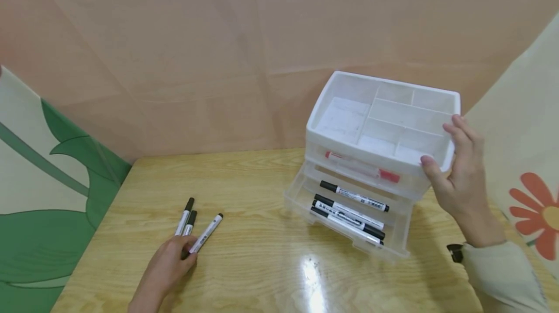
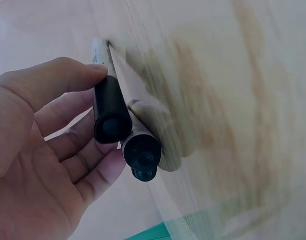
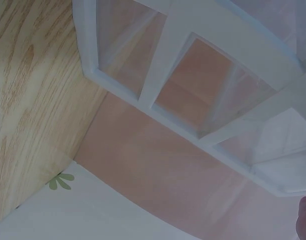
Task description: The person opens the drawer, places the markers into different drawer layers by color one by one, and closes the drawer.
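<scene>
My left hand (image 1: 168,259) pinches a black-capped whiteboard marker (image 1: 207,233) between thumb and fingers, low over the wooden table. Close beside it lie two more markers (image 1: 185,218), partly hidden by the hand in the head view. The left wrist view shows the thumb pressed against the held marker (image 2: 112,102), with the other markers (image 2: 142,152) near the fingertips. At the right, my right hand (image 1: 463,177) grips the right side of a white-topped plastic drawer box (image 1: 384,155), thumb at the front corner. Several black-capped markers (image 1: 349,212) lie in its pulled-out clear drawer (image 1: 292,196).
A red marker (image 1: 362,166) shows through the closed upper drawer. The box's top tray (image 1: 342,114) is split into compartments. The table (image 1: 249,274) backs onto a hanging brown cloth (image 1: 196,60), with patterned cloths at both sides.
</scene>
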Demonstrator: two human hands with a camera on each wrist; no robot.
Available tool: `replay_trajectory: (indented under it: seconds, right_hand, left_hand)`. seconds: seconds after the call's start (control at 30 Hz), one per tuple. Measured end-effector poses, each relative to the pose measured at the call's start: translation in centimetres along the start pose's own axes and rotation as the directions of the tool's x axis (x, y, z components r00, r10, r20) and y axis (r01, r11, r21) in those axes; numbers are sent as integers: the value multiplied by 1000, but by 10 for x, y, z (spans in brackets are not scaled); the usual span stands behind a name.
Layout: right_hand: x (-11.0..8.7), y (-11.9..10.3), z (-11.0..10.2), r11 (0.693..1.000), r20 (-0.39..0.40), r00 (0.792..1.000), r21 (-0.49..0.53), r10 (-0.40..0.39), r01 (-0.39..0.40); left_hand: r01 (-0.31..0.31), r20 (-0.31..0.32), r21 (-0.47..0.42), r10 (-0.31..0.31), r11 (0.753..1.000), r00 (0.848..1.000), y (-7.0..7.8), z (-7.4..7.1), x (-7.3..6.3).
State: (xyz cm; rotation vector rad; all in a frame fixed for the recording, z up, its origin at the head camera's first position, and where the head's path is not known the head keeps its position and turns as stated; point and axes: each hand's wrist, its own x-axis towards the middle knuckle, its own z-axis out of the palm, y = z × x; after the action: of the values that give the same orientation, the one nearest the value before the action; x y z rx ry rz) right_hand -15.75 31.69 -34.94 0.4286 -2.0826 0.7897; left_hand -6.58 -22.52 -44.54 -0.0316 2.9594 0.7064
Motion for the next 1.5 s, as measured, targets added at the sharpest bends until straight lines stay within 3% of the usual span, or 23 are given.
replay_trajectory:
  seconds: [0.3,0.67,0.93,1.17,1.5]
  right_hand:
    - [1,0,2,1000,-27,1000,6,-11,11]
    - [0,0,1,1000,-24,999,17,-21,22]
    - [1,1,3,999,-43,999,12,-29,30]
    - [1,0,3,999,-47,998,10,-30,30]
    - [1,0,3,999,-45,998,4,-36,37]
  left_hand:
    - [-32,-40,-16,31,999,999,0,-1,-3]
    - [-11,-21,-32,10,999,1000,6,-3,-1]
    - [-42,-64,-28,40,999,997,16,-6,0]
    - [-65,-76,-74,60,995,995,25,-8,2]
    - [-90,-58,-78,86,993,995,38,-13,8]
